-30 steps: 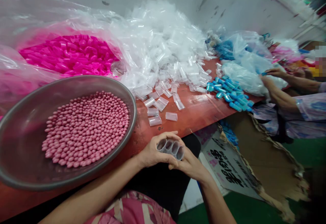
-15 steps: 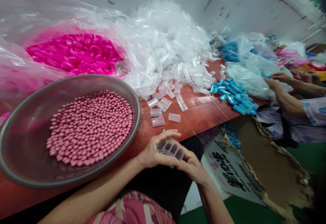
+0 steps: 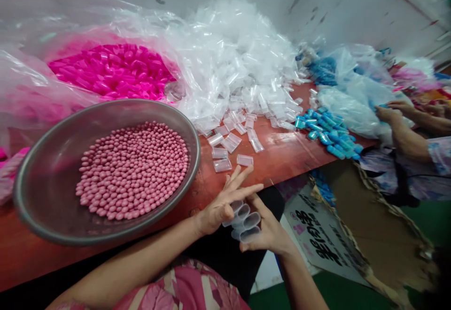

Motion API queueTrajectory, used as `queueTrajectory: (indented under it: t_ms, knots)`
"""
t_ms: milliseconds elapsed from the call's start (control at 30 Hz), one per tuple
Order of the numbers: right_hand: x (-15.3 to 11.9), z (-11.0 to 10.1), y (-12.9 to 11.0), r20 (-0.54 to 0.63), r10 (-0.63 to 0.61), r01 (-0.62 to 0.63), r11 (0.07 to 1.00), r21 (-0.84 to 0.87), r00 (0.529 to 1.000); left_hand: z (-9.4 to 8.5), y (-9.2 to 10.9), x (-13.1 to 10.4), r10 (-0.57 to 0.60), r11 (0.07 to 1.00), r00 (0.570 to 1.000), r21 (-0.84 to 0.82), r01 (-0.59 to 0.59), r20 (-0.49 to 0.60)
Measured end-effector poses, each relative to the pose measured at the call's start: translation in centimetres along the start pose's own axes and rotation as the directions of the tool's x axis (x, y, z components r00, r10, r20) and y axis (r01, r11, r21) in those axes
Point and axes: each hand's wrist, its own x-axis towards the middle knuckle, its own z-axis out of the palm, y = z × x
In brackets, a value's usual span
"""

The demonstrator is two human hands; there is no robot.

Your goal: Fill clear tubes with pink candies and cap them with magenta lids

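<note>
Several clear plastic tubes with oval open mouths are bunched together, gripped by my right hand, their mouths tilted toward me. My left hand is beside them with its fingers stretched out and spread; whether its thumb side touches the tubes I cannot tell. Left of my hands stands a grey metal bowl containing many small pink beads. Loose clear tubes lie on the red-brown table just beyond my left fingers.
A large heap of clear tubes rises at the back, beside a plastic bag of bright pink caps. Blue capsules lie to the right, near a co-worker's hands. An open cardboard box stands below the table edge.
My left hand has let go of the tubes and spread its fingers. The bunch has tipped, and my right hand now holds it. The view has shifted slightly.
</note>
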Motion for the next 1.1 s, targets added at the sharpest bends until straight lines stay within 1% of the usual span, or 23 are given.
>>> queueTrajectory:
  t_ms: [100,200,267,333,433,500,533,567,600,633,667,700,733,767,800,833,867,900,933,967,1000,1033,1100]
  knots:
    - [0.2,0.0,-0.5,-0.020,-0.028,0.023,0.978,-0.206,0.999,0.3,0.4,-0.3,-0.050,0.999,0.996,-0.008,0.050,-0.078]
    - [0.5,0.5,-1.1,-0.034,-0.104,0.088,0.945,-0.315,0.994,0.7,0.9,-0.4,-0.121,0.985,0.975,-0.141,0.095,-0.186]
    - [0.6,1.2,-1.3,-0.051,-0.154,0.123,0.913,-0.389,0.987,1.1,1.0,-0.3,-0.160,0.970,0.953,-0.221,0.103,-0.256]
    - [0.4,2.1,-1.4,-0.083,-0.183,0.126,0.881,-0.456,0.980,1.8,0.7,-0.1,-0.217,0.934,0.927,-0.341,0.106,-0.307]
    - [0.1,2.5,-2.2,-0.136,-0.191,0.106,0.875,-0.472,0.972,2.5,0.8,-0.3,-0.321,0.831,0.871,-0.551,0.071,-0.371]
    - [0.6,2.0,-3.8,-0.159,-0.213,0.130,0.901,-0.414,0.964,2.3,1.7,-1.2,-0.368,0.780,0.864,-0.619,0.087,-0.343]
    - [1.3,1.6,-4.9,-0.166,-0.240,0.160,0.907,-0.390,0.957,2.0,2.6,-2.0,-0.390,0.772,0.871,-0.622,0.133,-0.298]
    - [2.4,1.4,-6.1,-0.171,-0.274,0.191,0.902,-0.387,0.946,1.5,3.7,-3.1,-0.398,0.786,0.884,-0.589,0.189,-0.247]
    - [3.9,1.3,-7.4,-0.154,-0.313,0.223,0.878,-0.422,0.937,1.0,5.1,-4.3,-0.393,0.824,0.899,-0.508,0.251,-0.193]
    - [5.7,1.6,-8.5,-0.112,-0.351,0.254,0.832,-0.492,0.930,0.4,6.7,-5.6,-0.363,0.884,0.921,-0.364,0.293,-0.140]
    - [7.7,2.1,-9.4,-0.020,-0.376,0.298,0.767,-0.568,0.927,-0.3,8.4,-6.9,-0.288,0.947,0.955,-0.170,0.272,-0.074]
    - [9.9,3.0,-10.0,0.136,-0.373,0.371,0.685,-0.627,0.918,-1.0,10.1,-8.1,-0.215,0.977,0.976,0.018,0.215,0.021]
    - [12.0,4.0,-10.4,0.304,-0.330,0.447,0.604,-0.660,0.894,-1.8,11.7,-9.1,-0.180,0.976,0.981,0.142,0.168,0.077]
    - [14.2,5.2,-10.5,0.450,-0.276,0.525,0.516,-0.676,0.850,-2.7,13.1,-9.9,-0.169,0.957,0.983,0.252,0.147,0.069]
    - [16.1,6.3,-10.3,0.560,-0.216,0.595,0.414,-0.689,0.800,-3.7,14.3,-10.5,-0.158,0.918,0.987,0.369,0.146,0.003]
    - [17.8,7.3,-10.0,0.631,-0.156,0.646,0.291,-0.706,0.760,-4.9,15.2,-11.0,-0.120,0.859,0.987,0.486,0.159,-0.110]
    - [19.3,8.1,-9.7,0.671,-0.088,0.676,0.157,-0.720,0.736,-6.3,15.8,-11.2,-0.064,0.776,0.970,0.600,0.196,-0.233]
    - [20.5,8.6,-9.3,0.687,-0.024,0.688,0.025,-0.726,0.726,-7.8,16.2,-11.3,0.008,0.670,0.937,0.697,0.253,-0.349]
    - [21.3,8.9,-9.1,0.688,0.029,0.687,-0.097,-0.720,0.725,-9.5,16.4,-11.4,0.066,0.552,0.909,0.774,0.311,-0.412]
    - [21.9,8.9,-8.9,0.686,0.064,0.683,-0.200,-0.703,0.725,-11.2,16.6,-11.4,0.060,0.438,0.890,0.813,0.383,-0.452]
    - [22.3,8.7,-8.8,0.690,0.079,0.680,-0.281,-0.677,0.720,-12.9,16.8,-11.3,0.026,0.340,0.879,0.831,0.440,-0.476]
    - [22.5,8.5,-8.6,0.697,0.081,0.676,-0.346,-0.650,0.712,-14.4,17.0,-11.2,-0.032,0.249,0.875,0.844,0.475,-0.483]
    - [22.5,8.1,-8.3,0.711,0.072,0.664,-0.432,-0.610,0.700,-16.9,17.4,-10.8,-0.180,0.071,0.850,0.856,0.513,-0.494]
